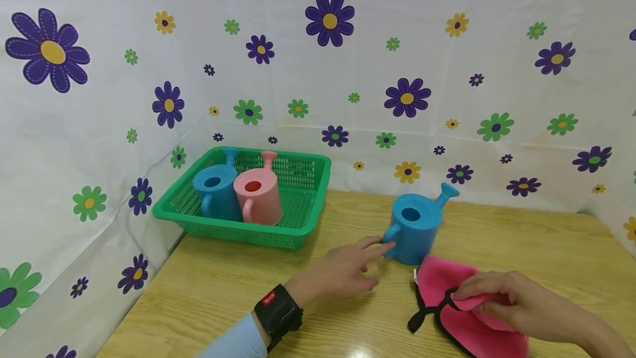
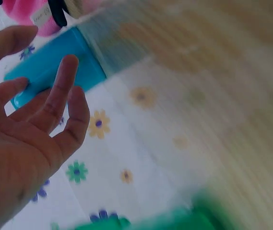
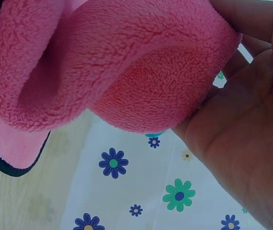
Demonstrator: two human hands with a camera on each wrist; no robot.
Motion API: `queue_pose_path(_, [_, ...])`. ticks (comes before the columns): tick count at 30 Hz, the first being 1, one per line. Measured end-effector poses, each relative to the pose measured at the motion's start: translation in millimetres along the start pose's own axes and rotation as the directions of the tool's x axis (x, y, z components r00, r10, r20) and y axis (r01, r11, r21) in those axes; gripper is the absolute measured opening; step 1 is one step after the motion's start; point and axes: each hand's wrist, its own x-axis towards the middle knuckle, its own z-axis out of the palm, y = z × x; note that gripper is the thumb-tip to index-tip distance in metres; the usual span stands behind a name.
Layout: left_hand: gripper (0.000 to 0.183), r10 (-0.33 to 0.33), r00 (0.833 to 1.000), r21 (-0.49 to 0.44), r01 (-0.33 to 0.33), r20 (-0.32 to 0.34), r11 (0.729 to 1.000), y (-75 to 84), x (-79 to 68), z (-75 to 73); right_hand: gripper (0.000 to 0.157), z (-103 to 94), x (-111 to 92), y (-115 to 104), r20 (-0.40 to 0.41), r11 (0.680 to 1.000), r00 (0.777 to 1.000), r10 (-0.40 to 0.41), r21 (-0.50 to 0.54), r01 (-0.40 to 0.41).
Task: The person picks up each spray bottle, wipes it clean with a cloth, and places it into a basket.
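Note:
A blue watering can (image 1: 419, 242) stands upright on the table, its spout pointing to the right. Beside its handle is my left hand (image 1: 343, 270), fingers extended and fairly loose; the fingertips reach the handle, though whether they touch it is hard to tell. The left wrist view has the same can (image 2: 86, 57) beyond the spread fingers. In front of the can lies a pink fleece cloth (image 1: 439, 275) with black edging and a black hanging loop. My right hand (image 1: 526, 303) pinches a fold of it between thumb and fingers, also seen on the fleece (image 3: 160, 91) up close.
At the back left stands a green plastic basket (image 1: 278, 232), holding another blue watering can (image 1: 226, 206) and a pink watering can (image 1: 265, 198). Behind the wooden table (image 1: 208, 291) hangs a white flower-print curtain (image 1: 298, 70), which also runs along the left side.

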Motion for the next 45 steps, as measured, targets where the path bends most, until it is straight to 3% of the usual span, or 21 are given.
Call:
queue_pose_path(6, [0.07,-0.014,1.0,-0.071,0.013,-0.014,0.997,-15.5,-50.7,-15.3,0.046,2.1,-1.4,0.7,-0.011,1.0,1.0,-0.004,-0.018,0.004])
queue_pose_path(10, [0.061,-0.046,0.998,-0.129,0.039,-0.047,0.991,-20.2,-86.7,-22.8,0.048,4.8,-1.0,1.2,-0.029,0.998,0.998,-0.048,-0.042,0.047])
queue_pose_path(14, [0.047,-0.154,0.983,-0.21,0.131,-0.097,0.969,-18.9,-119.1,-26.5,0.048,7.6,1.0,1.8,-0.035,0.997,0.997,-0.071,-0.032,0.07])
queue_pose_path(17, [0.043,-0.26,0.955,-0.273,0.215,-0.142,0.938,-16.0,-133.0,-28.8,0.045,9.3,2.4,1.4,-0.027,0.999,0.999,-0.042,-0.007,0.042])
queue_pose_path(21, [0.043,-0.33,0.924,-0.318,0.26,-0.191,0.912,-14.1,-133.0,-28.6,0.039,12.7,3.2,-0.3,-0.035,1.0,0.999,0.002,-0.029,-0.003])
queue_pose_path(24, [0.045,-0.338,0.919,-0.33,0.262,-0.201,0.907,-13.7,-124.8,-22.3,0.04,18.8,5.2,-2.4,-0.077,0.988,0.997,-0.006,-0.154,-0.006])
queue_pose_path(28, [0.05,-0.32,0.921,-0.338,0.236,-0.22,0.911,-10.7,-114.3,-12.2,0.05,30.7,10.6,-6.2,-0.128,0.948,0.992,-0.022,-0.317,-0.02])
queue_pose_path(36, [0.028,-0.328,0.907,-0.435,0.191,-0.265,0.88,0.0,-100.3,-9.1,0.038,39.9,17.7,-20.8,-0.056,0.959,0.992,0.117,-0.255,-0.127])
queue_pose_path(38, [0.029,-0.33,0.912,-0.492,0.176,-0.245,0.853,2.5,-98.8,-9.5,0.035,41.3,18.8,-22.1,-0.054,0.962,0.994,0.099,-0.251,-0.11])
queue_pose_path(40, [0.03,-0.346,0.913,-0.57,0.169,-0.216,0.804,5.8,-97.6,-10.5,0.034,43.0,19.8,-23.1,-0.067,0.959,0.996,0.063,-0.273,-0.079])
queue_pose_path(44, [0.032,-0.404,0.898,-0.734,0.154,-0.176,0.661,15.9,-94.7,-15.1,0.032,47.3,22.3,-26.9,-0.131,0.923,0.991,-0.026,-0.383,-0.026])
queue_pose_path(45, [0.031,-0.42,0.892,-0.78,0.14,-0.168,0.61,18.4,-92.8,-16.1,0.032,48.5,22.8,-28.2,-0.159,0.908,0.986,-0.047,-0.418,-0.024])
